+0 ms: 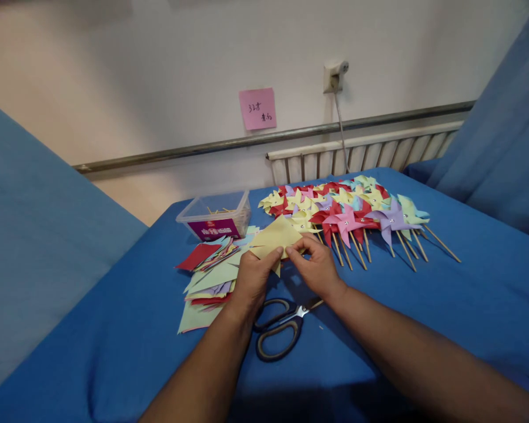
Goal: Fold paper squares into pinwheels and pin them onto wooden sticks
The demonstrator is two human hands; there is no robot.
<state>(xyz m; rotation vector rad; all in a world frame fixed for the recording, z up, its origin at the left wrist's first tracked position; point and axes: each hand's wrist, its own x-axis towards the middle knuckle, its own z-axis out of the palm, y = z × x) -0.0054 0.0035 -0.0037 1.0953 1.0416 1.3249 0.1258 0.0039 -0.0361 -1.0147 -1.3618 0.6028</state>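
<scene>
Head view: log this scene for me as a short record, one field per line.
Left hand: left hand holding yellow paper
Right hand: right hand pinching the same paper, thumb near the other thumb
Between forearms: scissors on blue cloth
Left of hands: piled coloured paper sheets
Behind sheets: clear plastic box, purple label, thin sticks inside
Far right: many pinwheels on sticks
Wall: pink note, plugged socket

Pink note (257, 109) – metal rail (264, 138) – white radiator (357, 154)
</scene>
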